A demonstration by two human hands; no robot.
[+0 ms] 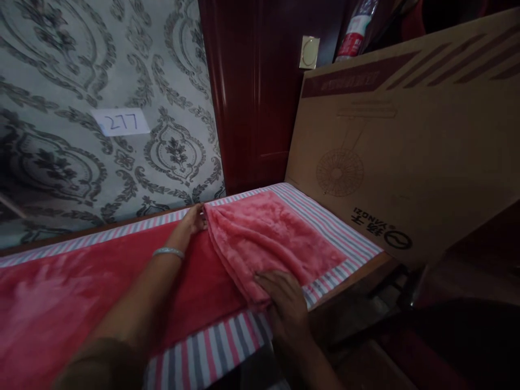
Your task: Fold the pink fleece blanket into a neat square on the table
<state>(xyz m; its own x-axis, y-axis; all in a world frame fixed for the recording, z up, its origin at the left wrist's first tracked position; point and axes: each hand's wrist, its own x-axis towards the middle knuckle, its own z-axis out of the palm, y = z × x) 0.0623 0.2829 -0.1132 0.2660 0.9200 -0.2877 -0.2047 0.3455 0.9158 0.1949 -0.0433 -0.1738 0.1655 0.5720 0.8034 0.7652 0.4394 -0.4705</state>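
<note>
A long pinkish-red plush cloth (122, 271) lies over a striped cloth (215, 346) of pink, grey and white. Its right part is folded back on itself, with the folded edge running between my hands. At the far corner of that edge my left hand (196, 219) is closed on the plush cloth; a bangle circles this wrist. My right hand (284, 298) grips the near corner of the same edge, fingers on top and thumb underneath. A few soft creases cross the folded part.
A large cardboard box (390, 146) stands at the right end of the table, with a labelled plastic bottle (355, 32) behind it. Patterned wallpaper (174, 146) with a paper marked 277 (122, 122) and a dark red panel (255, 97) rise behind the table.
</note>
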